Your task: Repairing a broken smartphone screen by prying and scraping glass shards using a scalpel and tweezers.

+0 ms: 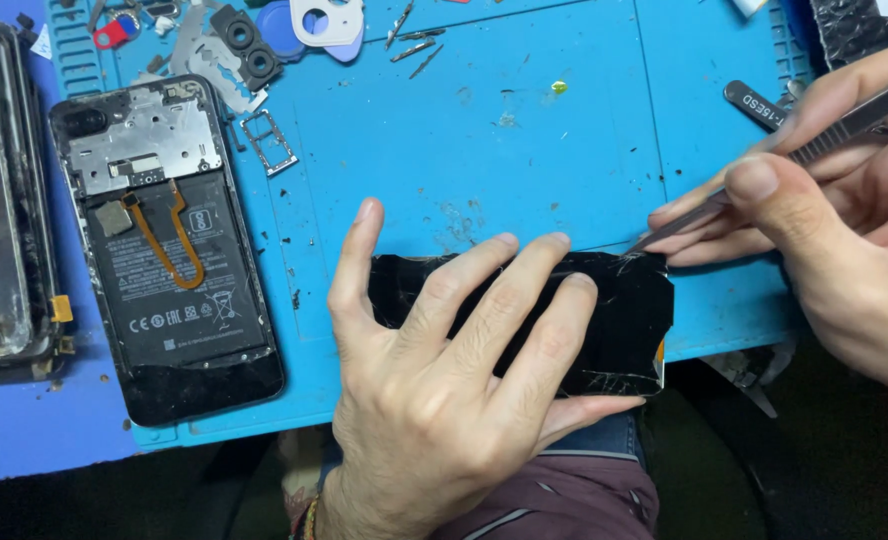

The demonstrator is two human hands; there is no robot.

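My left hand point(444, 370) lies flat on a cracked black phone screen panel point(624, 320) at the near edge of the blue work mat point(524, 150), fingers spread across it and thumb under its near edge. My right hand point(834, 220) holds metal tweezers point(814, 145) in a pinch. Their tip touches the panel's far right corner.
An opened phone point(169, 250) with its battery and an orange flex cable exposed lies at the left. A dark phone frame point(4, 200) sits at the far left edge. Small screws, a card tray point(272, 142), camera covers and another tool point(759, 105) are scattered along the mat's far side.
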